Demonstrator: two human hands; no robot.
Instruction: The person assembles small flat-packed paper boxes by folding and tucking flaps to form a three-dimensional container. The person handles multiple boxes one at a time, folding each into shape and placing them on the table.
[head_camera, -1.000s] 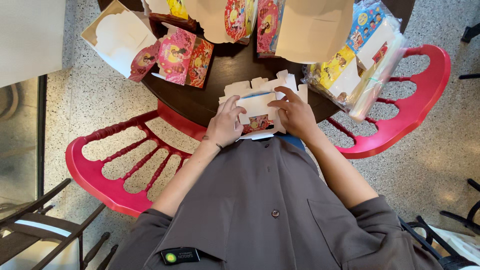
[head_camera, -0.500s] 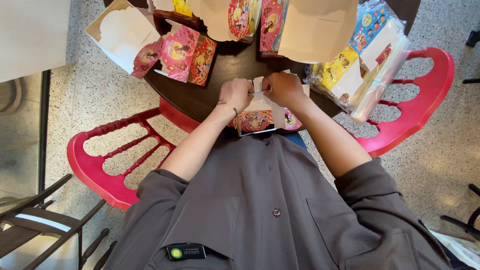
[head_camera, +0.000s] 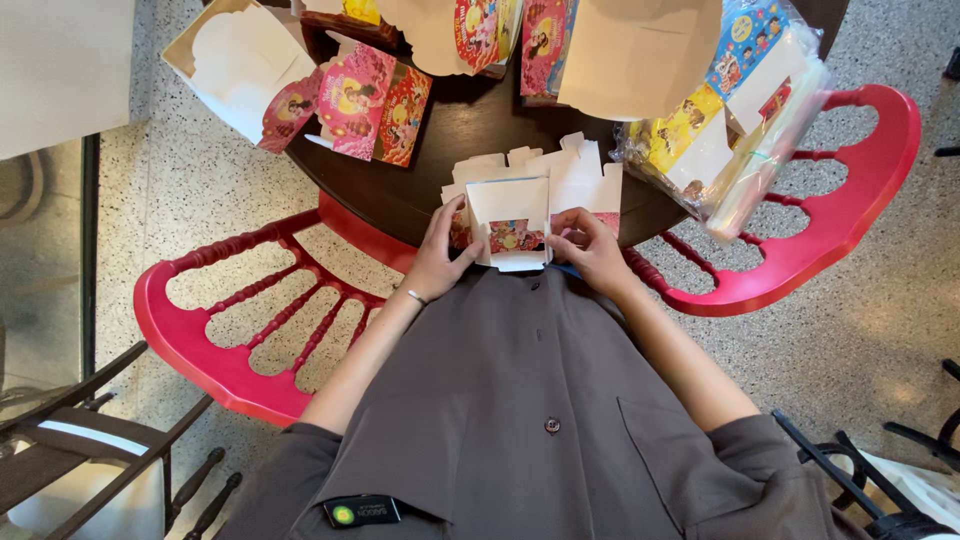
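Left hand and right hand each grip one side of a partly folded white cardboard box with a colourful printed panel, held at the near edge of the dark round table. Beyond the left hand lie pink and red printed boxes; beyond the right hand, a clear bag of flat printed cartons. Red chairs flank both forearms.

Head camera, looking steeply down, close above table
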